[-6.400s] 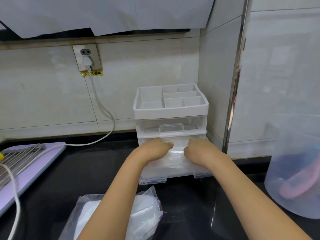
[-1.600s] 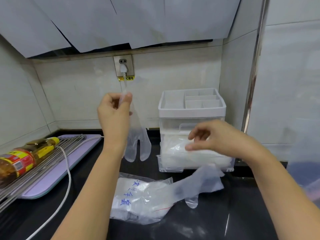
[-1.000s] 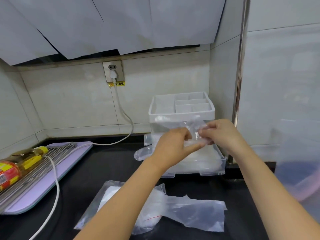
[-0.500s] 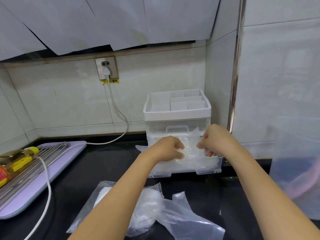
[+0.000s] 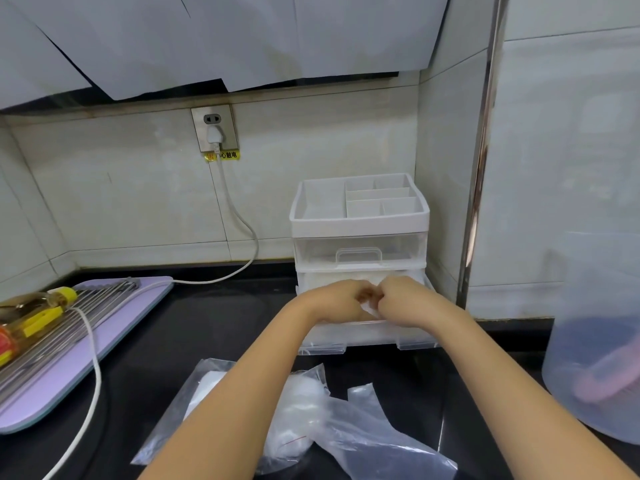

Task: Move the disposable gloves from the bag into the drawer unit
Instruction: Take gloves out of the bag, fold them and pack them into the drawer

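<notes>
Gloves (image 5: 369,308) are pinched by both grips, left hand (image 5: 341,299) and right hand (image 5: 403,297) touching, directly above the open bottom drawer (image 5: 367,336); bag (image 5: 304,403) lies nearer

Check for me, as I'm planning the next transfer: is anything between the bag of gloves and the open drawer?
Nothing visible: only bare black counter lies between the bag and the pulled-out bottom drawer.

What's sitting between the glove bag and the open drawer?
In the head view, only bare black countertop lies between the bag and the pulled-out lower drawer; the person's forearms cross above it.
</notes>
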